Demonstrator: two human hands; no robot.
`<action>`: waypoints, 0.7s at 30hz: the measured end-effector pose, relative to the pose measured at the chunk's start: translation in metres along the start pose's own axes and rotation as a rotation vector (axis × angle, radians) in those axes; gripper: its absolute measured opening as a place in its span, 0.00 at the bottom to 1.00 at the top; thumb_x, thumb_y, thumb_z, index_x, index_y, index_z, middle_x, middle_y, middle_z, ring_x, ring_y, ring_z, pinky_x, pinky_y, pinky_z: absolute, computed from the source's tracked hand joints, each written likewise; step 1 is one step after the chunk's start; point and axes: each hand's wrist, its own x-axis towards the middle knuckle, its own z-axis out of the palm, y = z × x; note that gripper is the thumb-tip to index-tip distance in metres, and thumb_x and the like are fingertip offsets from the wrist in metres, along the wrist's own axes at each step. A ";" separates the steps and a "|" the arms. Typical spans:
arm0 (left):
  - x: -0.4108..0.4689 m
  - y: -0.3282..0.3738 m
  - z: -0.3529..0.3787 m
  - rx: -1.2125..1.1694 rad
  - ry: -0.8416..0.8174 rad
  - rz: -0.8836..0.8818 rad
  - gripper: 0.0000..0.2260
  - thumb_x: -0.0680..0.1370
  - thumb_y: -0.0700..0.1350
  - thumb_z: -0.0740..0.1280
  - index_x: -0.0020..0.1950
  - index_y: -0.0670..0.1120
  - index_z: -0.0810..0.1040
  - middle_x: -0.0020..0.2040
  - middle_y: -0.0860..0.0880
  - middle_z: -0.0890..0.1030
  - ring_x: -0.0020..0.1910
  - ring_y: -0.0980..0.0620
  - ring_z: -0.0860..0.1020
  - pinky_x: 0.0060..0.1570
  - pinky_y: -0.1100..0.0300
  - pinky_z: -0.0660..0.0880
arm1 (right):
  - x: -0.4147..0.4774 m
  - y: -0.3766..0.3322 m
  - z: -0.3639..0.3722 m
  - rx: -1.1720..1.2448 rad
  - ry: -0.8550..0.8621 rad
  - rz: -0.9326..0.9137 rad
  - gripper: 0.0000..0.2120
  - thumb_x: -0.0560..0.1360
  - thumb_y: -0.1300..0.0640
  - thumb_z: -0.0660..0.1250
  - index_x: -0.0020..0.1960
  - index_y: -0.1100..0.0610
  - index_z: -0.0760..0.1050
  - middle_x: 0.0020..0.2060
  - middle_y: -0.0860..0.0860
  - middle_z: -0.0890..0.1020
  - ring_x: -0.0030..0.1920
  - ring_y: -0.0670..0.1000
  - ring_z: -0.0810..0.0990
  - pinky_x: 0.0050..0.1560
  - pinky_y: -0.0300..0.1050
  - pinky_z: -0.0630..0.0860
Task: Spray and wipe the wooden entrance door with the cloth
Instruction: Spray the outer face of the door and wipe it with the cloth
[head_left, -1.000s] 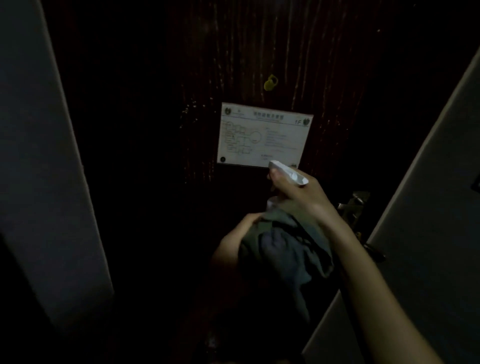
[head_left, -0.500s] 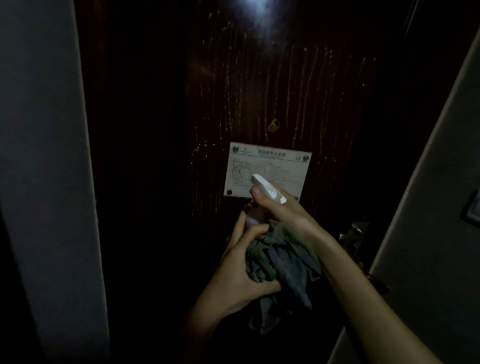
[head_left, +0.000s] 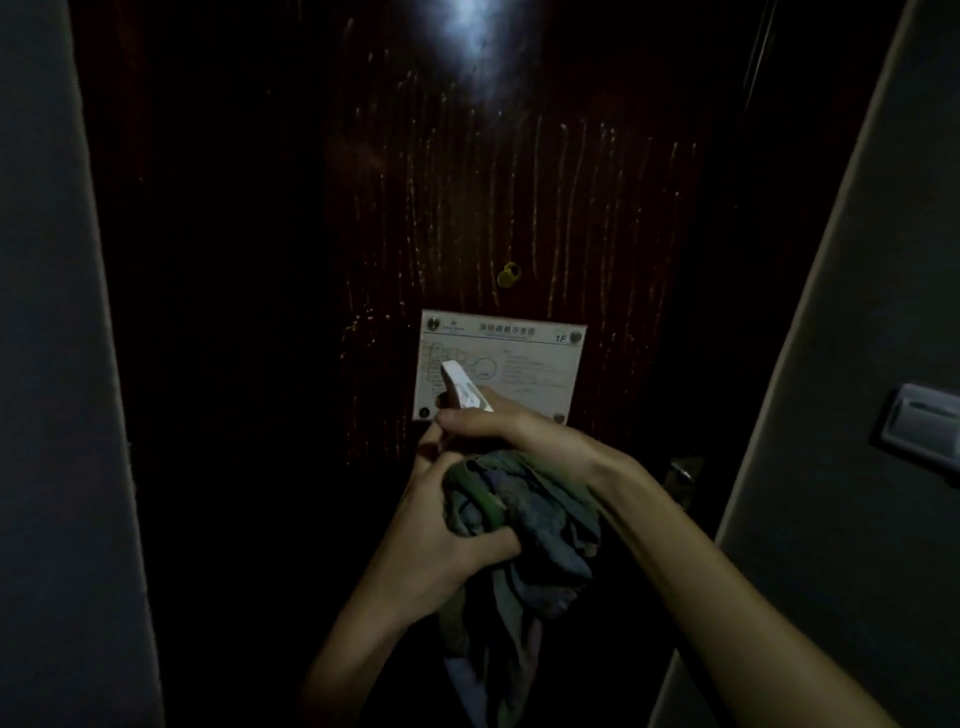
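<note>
I read the right hand (head_left: 524, 436) as clenched round one spray bottle (head_left: 464, 388). Only its white head shows, angled up and left; its contents are hidden. The left hand (head_left: 441, 530) grasps one bunched green-grey cloth (head_left: 540, 525), just below the right hand and touching its wrist. Behind both stands the wooden door (head_left: 260, 312), streaked with vertical runs. On it I count one white placard (head_left: 519, 358), one yellow peephole cover (head_left: 509, 274) and one handle (head_left: 681, 474). The right wall carries one switch plate (head_left: 922, 428).
</note>
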 end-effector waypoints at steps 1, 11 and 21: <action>0.000 0.001 0.000 -0.020 -0.004 -0.001 0.26 0.59 0.57 0.78 0.56 0.67 0.77 0.73 0.48 0.68 0.65 0.51 0.77 0.63 0.48 0.76 | 0.001 -0.001 -0.001 -0.010 -0.021 0.008 0.20 0.75 0.51 0.70 0.58 0.64 0.74 0.49 0.63 0.79 0.48 0.58 0.77 0.58 0.50 0.73; 0.014 0.002 -0.007 0.092 -0.079 -0.030 0.48 0.61 0.55 0.75 0.74 0.71 0.51 0.70 0.65 0.56 0.61 0.82 0.62 0.50 0.84 0.65 | -0.004 0.028 -0.003 0.498 0.191 -0.179 0.25 0.78 0.46 0.63 0.63 0.66 0.76 0.55 0.60 0.81 0.57 0.56 0.80 0.64 0.49 0.74; 0.034 -0.002 -0.006 -0.186 0.139 -0.094 0.49 0.63 0.53 0.76 0.80 0.63 0.56 0.67 0.57 0.67 0.63 0.63 0.75 0.62 0.59 0.76 | -0.016 0.049 0.007 0.244 0.339 -0.331 0.39 0.63 0.26 0.69 0.60 0.55 0.78 0.55 0.48 0.85 0.60 0.46 0.81 0.61 0.37 0.75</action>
